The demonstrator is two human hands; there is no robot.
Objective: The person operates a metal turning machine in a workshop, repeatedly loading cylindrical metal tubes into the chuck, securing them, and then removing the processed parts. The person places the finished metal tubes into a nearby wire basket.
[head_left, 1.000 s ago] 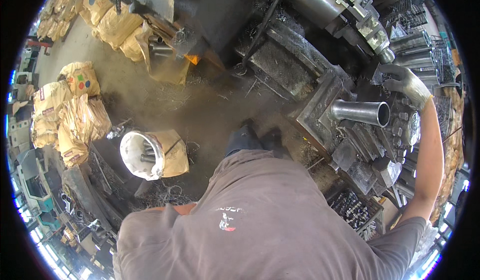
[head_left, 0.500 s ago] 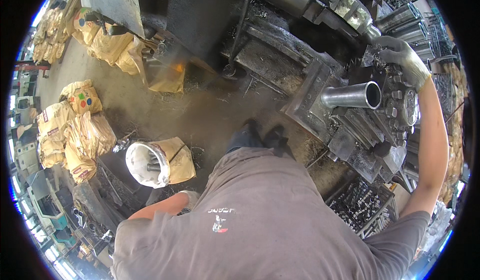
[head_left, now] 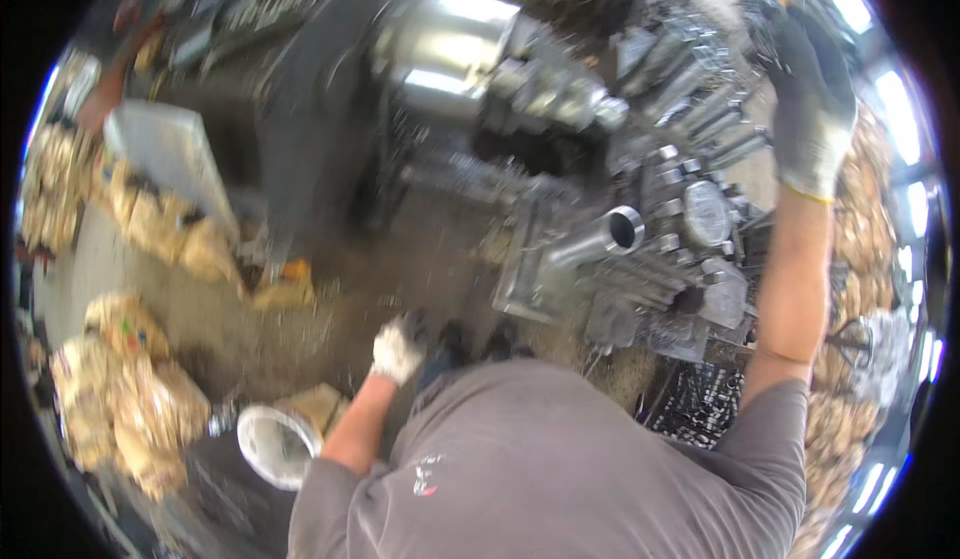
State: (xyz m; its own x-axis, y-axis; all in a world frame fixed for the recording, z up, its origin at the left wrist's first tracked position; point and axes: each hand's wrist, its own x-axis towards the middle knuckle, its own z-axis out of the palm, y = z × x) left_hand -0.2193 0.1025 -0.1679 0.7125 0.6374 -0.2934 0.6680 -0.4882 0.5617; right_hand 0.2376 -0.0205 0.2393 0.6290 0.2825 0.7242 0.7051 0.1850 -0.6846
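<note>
My right hand (head_left: pixel 812 99), in a white glove with a dark palm, is stretched far out to the upper right. Motion smears its fingers, which are nearest a tangle of dark metal pieces, so I cannot tell if they hold anything. Above my shoes my left hand (head_left: pixel 399 349), gloved too, hangs in front of my body, its fingers blurred. A shiny metal tube (head_left: pixel 600 237) projects from the dark machine's tool holder (head_left: pixel 668 229), which is ringed with bolts. Neither hand touches the tube. Behind it is a large bright chuck (head_left: pixel 445 54).
A white bucket (head_left: pixel 272 447) stands at the lower left, beside stuffed paper sacks (head_left: pixel 130 399). Several metal tubes (head_left: pixel 715 119) lie on a rack beyond the tool holder. A crate of small metal parts (head_left: pixel 700 399) sits below the machine.
My view has swung, so the machine appears further left. My right hand has left the tool holder and reached farther up. My left hand has come forward from beside my body.
</note>
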